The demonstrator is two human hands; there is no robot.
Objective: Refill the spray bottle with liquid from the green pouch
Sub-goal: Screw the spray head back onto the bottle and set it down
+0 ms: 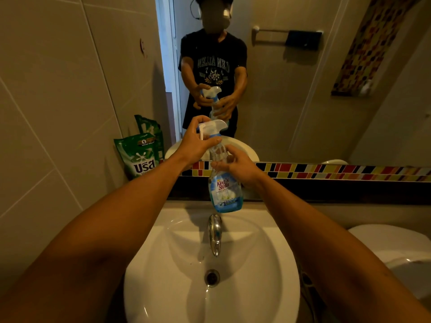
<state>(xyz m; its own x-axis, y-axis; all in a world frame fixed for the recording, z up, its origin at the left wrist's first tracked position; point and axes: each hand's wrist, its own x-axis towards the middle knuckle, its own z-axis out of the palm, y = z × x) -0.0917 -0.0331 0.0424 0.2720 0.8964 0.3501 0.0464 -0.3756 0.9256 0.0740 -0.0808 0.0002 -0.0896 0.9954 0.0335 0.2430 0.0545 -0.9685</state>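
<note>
A clear spray bottle [225,193] with a blue label and a white trigger head hangs upright above the back of the sink, over the tap. My left hand [194,144] is wrapped around its trigger head and neck. My right hand [236,165] grips the clear upper body just below. The bottle's upper part looks empty. A green pouch [137,156] with white lettering stands on the ledge at the left, leaning against the tiled wall, apart from both hands.
A white sink [268,264] with a chrome tap [215,234] and a drain lies below the bottle. A mirror behind the ledge shows a person holding the bottle. A coloured mosaic strip [338,171] runs along the ledge. A white toilet [396,248] sits at the right.
</note>
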